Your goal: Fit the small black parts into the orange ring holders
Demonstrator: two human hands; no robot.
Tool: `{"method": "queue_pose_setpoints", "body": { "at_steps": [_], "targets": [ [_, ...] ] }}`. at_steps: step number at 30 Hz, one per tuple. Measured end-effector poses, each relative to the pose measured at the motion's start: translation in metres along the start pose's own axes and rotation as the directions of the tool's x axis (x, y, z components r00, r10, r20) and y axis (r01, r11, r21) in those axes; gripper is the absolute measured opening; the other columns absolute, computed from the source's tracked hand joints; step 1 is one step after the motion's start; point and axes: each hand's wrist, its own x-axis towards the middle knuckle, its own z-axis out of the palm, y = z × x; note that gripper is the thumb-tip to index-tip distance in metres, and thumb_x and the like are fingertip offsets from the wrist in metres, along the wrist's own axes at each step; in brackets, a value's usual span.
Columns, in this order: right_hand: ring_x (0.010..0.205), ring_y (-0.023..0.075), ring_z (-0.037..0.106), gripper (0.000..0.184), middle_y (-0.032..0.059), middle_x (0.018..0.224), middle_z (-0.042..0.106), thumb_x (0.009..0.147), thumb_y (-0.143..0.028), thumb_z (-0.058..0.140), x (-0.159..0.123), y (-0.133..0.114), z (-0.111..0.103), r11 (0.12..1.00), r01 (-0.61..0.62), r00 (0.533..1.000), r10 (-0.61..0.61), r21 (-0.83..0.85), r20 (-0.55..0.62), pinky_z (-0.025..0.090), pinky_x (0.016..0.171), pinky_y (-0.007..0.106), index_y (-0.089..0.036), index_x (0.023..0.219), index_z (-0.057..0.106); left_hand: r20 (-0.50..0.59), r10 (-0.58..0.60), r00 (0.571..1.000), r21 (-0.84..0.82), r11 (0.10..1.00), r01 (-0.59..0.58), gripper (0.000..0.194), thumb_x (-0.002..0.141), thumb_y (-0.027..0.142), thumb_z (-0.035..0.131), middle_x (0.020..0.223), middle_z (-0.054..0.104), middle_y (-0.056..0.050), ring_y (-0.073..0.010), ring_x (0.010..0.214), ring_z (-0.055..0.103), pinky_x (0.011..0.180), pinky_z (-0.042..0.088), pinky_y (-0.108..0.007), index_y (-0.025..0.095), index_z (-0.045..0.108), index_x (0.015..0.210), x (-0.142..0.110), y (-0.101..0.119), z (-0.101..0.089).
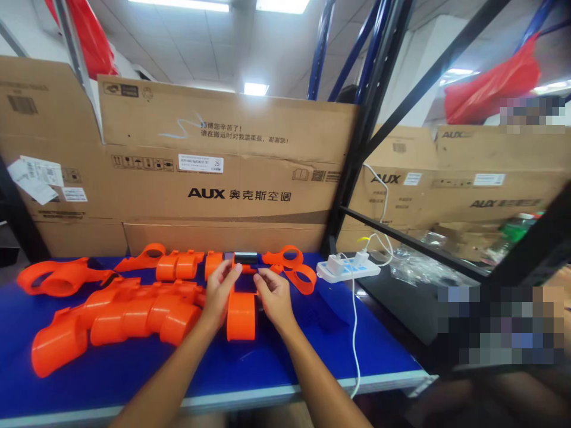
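My left hand [219, 290] and my right hand [273, 295] meet over an orange plastic assembly [241, 315] on the blue table [134, 368]. Both hands have their fingers curled in a pinch at a small dark part [245, 258] set at the assembly's far end. The left fingertips touch its left side, the right fingertips its right side. What exactly each pinch holds is hidden by the fingers. A long orange segmented arm piece [116, 315] lies just left of my left wrist.
More orange parts lie along the back: ring-shaped pieces [292, 266], cylinders [178, 266] and a curved shell [57, 277]. A white power strip [348, 268] with a cable [355, 333] sits at the right. Cardboard boxes [223, 178] wall the back; black shelf frames [370, 119] stand right.
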Motion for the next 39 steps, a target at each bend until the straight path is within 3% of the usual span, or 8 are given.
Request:
{"method": "queue_pose_setpoints", "body": {
  "at_steps": [5, 12, 32, 35, 39],
  "targets": [
    [0.054, 0.0128, 0.043, 0.025, -0.0027, 0.058, 0.05, 0.087, -0.037, 0.059, -0.002, -0.0008, 0.0006, 0.99, 0.028, 1.0, -0.028, -0.14, -0.002, 0.035, 0.051, 0.024, -0.019, 0.07, 0.063, -0.046, 0.038, 0.998, 0.072, 0.997, -0.035, 0.034, 0.074, 0.043, 0.083, 0.087, 0.072, -0.004, -0.0199, 0.088, 0.065, 0.083, 0.048, -0.028, 0.017, 0.076, 0.095, 0.0015, -0.0008, -0.0026],
    [0.056, 0.0131, 0.041, 0.032, -0.0021, 0.058, 0.047, 0.088, -0.039, 0.053, -0.0033, 0.0045, -0.0011, 0.967, 0.043, 0.999, -0.044, -0.253, 0.0, 0.034, 0.052, 0.024, -0.018, 0.066, 0.062, -0.058, 0.044, 0.997, 0.088, 0.995, -0.039, 0.039, 0.072, 0.041, 0.085, 0.1, 0.077, -0.01, -0.0244, 0.096, 0.07, 0.09, 0.051, -0.034, 0.015, 0.076, 0.1, 0.0003, -0.0029, -0.0037],
    [0.054, 0.0118, 0.035, 0.039, -0.0033, 0.055, 0.038, 0.088, -0.04, 0.051, -0.0023, 0.0001, 0.0009, 0.964, 0.014, 0.999, -0.021, -0.264, -0.026, 0.027, 0.05, 0.024, -0.02, 0.055, 0.046, -0.105, 0.03, 0.994, 0.065, 0.998, -0.023, 0.039, 0.069, 0.038, 0.088, 0.101, 0.077, -0.011, -0.0226, 0.094, 0.069, 0.089, 0.051, -0.033, 0.014, 0.077, 0.097, -0.0005, 0.0, -0.0008],
    [0.054, 0.0116, 0.035, 0.037, -0.0036, 0.055, 0.039, 0.087, -0.04, 0.052, -0.0012, 0.0016, 0.0018, 0.972, -0.005, 1.0, 0.001, -0.237, -0.018, 0.027, 0.05, 0.024, -0.02, 0.056, 0.048, -0.115, 0.036, 0.993, 0.07, 0.997, -0.028, 0.037, 0.07, 0.04, 0.087, 0.093, 0.075, -0.007, -0.0189, 0.086, 0.068, 0.083, 0.05, -0.028, 0.015, 0.076, 0.094, -0.0002, 0.001, -0.0019],
    [0.054, 0.0117, 0.038, 0.033, -0.0035, 0.057, 0.044, 0.085, -0.041, 0.057, -0.0012, 0.0058, 0.0049, 0.99, -0.055, 0.997, 0.062, -0.131, 0.052, 0.03, 0.049, 0.023, -0.02, 0.06, 0.052, -0.154, 0.0, 0.988, -0.017, 1.0, -0.003, 0.038, 0.07, 0.049, 0.086, 0.064, 0.063, 0.002, -0.011, 0.058, 0.055, 0.058, 0.043, -0.022, 0.015, 0.069, 0.075, -0.0004, 0.0028, -0.0061]
  ]
}}
